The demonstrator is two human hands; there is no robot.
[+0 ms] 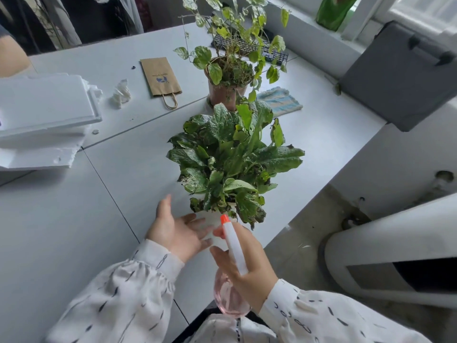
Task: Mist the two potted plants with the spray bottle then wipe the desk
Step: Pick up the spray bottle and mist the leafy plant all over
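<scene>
Spray bottle aimed at the near plant

The right hand (243, 264) has its fingers wrapped around the spray bottle (232, 273), its orange nozzle pointing at the near plant (232, 167). The left hand (176, 231) is open, fingers spread, just beside that plant's white pot. The far plant (228, 70) stands behind, a striped cloth (280, 100) beside it on the desk (74, 219).

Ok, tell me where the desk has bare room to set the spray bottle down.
Widest bare patch: near-left desk, between the foam slabs and the left hand. A smaller patch lies right of the near plant, below the striped cloth. It is crowded around the paper bag.
</scene>
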